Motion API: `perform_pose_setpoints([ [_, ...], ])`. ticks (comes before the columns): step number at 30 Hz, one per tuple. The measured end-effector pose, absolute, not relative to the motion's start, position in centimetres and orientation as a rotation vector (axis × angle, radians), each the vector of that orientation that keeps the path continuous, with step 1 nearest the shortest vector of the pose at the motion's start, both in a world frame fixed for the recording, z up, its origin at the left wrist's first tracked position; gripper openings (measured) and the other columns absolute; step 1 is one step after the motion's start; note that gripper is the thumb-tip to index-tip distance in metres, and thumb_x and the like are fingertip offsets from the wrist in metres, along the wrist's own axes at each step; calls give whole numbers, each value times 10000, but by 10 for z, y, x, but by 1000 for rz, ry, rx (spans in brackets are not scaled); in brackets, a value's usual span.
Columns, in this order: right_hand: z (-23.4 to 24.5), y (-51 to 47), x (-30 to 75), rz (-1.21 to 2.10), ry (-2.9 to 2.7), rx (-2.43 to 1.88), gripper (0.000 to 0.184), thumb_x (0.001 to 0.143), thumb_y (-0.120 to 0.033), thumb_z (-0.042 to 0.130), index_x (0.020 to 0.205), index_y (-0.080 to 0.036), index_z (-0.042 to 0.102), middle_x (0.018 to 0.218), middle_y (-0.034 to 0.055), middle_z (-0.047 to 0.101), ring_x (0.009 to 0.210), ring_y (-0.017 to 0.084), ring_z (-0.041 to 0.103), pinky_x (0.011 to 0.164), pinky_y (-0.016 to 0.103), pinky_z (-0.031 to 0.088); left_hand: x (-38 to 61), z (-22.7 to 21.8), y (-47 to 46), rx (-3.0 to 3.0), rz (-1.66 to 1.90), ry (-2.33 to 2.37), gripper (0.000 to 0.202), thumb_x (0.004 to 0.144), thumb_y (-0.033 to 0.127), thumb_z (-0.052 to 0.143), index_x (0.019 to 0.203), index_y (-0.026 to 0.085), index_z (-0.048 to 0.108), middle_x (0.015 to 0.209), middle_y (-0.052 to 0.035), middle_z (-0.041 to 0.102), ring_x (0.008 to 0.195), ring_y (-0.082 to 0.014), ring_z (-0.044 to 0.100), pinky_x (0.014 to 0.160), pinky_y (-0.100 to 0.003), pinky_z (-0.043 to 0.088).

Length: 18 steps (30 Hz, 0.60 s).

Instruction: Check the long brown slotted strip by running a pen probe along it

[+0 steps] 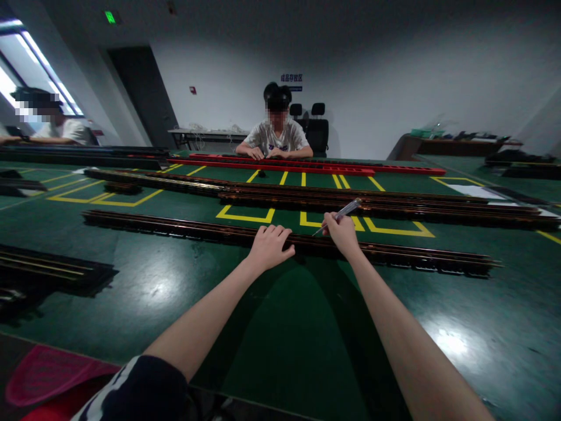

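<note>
A long dark rail with copper-coloured strips (175, 228) lies across the green table in front of me. My left hand (269, 245) rests on top of it, fingers curled over the rail. Just to the right, my right hand (342, 233) is closed on a clear-handled screwdriver (344, 210), whose tip points down-left at the rail between my two hands. Both my forearms reach forward over the table.
More long dark rails (350, 202) lie farther back, and red rails (307, 166) in front of a seated person (275, 137) opposite me. Another person (48, 126) sits at the far left. Yellow marking lines (245, 217) cross the green table (284, 327). Black rails (39, 272) lie at my left.
</note>
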State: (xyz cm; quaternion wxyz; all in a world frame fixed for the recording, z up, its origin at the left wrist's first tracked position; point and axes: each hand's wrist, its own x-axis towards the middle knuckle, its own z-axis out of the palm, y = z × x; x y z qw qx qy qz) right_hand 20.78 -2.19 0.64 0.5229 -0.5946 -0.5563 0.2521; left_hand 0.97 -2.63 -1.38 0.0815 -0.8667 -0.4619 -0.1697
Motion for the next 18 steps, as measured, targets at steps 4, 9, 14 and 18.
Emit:
perform_pose_setpoints([
  [4,6,-21,208,587,-1345,-1418,314,855,-313,520,574,-178,556,535,14,598,513,131,586,562,264,500,10,-14,-26,-2579,-507,-1378,407,886,426,422,1171,189,589,1152,-98,656,1049,-257,587,919,-423,427],
  [9,6,-21,208,599,-1335,-1428,304,861,-286,518,578,-180,556,543,16,598,516,126,584,544,250,498,10,-13,-27,-2607,-497,-1391,419,890,428,413,1186,183,583,1171,-104,647,1066,-256,581,932,-431,425],
  [14,8,-23,207,628,-1322,-1434,300,868,-265,521,583,-175,553,551,11,596,518,125,580,548,252,491,10,-11,-27,-2619,-495,-1407,427,891,424,412,1194,174,579,1174,-106,643,1072,-252,579,944,-430,424],
  [18,10,-24,207,637,-1325,-1433,301,872,-264,517,589,-173,560,542,3,587,514,123,574,546,246,478,9,-11,-28,-2617,-496,-1399,440,893,428,406,1198,162,577,1172,-110,644,1072,-252,577,943,-427,425],
])
